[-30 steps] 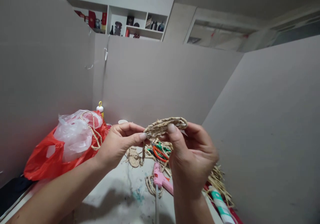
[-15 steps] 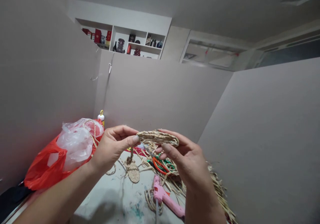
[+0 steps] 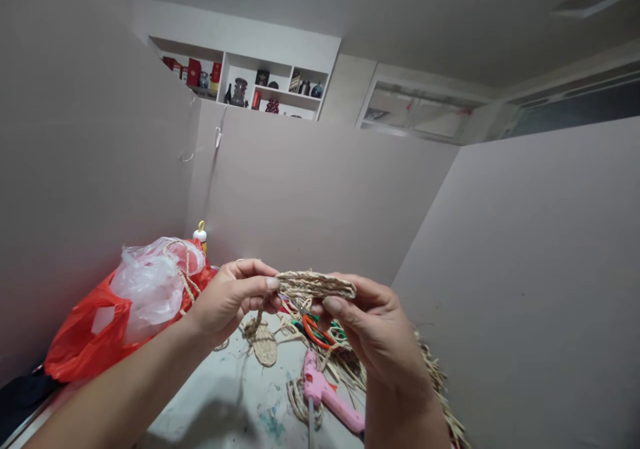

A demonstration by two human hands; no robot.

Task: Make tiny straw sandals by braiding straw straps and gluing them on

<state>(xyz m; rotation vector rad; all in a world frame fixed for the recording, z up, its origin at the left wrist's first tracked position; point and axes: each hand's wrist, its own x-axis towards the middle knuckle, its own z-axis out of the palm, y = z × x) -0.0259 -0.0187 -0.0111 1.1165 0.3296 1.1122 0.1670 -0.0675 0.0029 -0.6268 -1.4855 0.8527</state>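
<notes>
Between both hands, above the table, is a flat oval piece of coiled braided straw [image 3: 315,284], seen nearly edge-on. My left hand [image 3: 235,302] pinches its left end between thumb and fingers. At the other end, my right hand [image 3: 373,312] grips it with the thumb below and fingers behind. A braided straw cord hangs from near my left fingertips. Under it on the table lies a small oval woven straw piece [image 3: 265,345]. A pink glue gun [image 3: 315,382] rests below the hands, beside a coil of braid [image 3: 296,401].
Orange-handled scissors [image 3: 317,332] lie among loose straw strands [image 3: 345,369]. More straw [image 3: 445,395] piles up on the right. On the left stand a red plastic bag [image 3: 83,332] with clear plastic and a white-capped bottle [image 3: 200,234]. Grey partitions [image 3: 300,189] surround the stained white table [image 3: 215,395].
The straw piece has tilted to show more of its edge and sits slightly lower. Both hands keep hold of it. The view has shifted slightly.
</notes>
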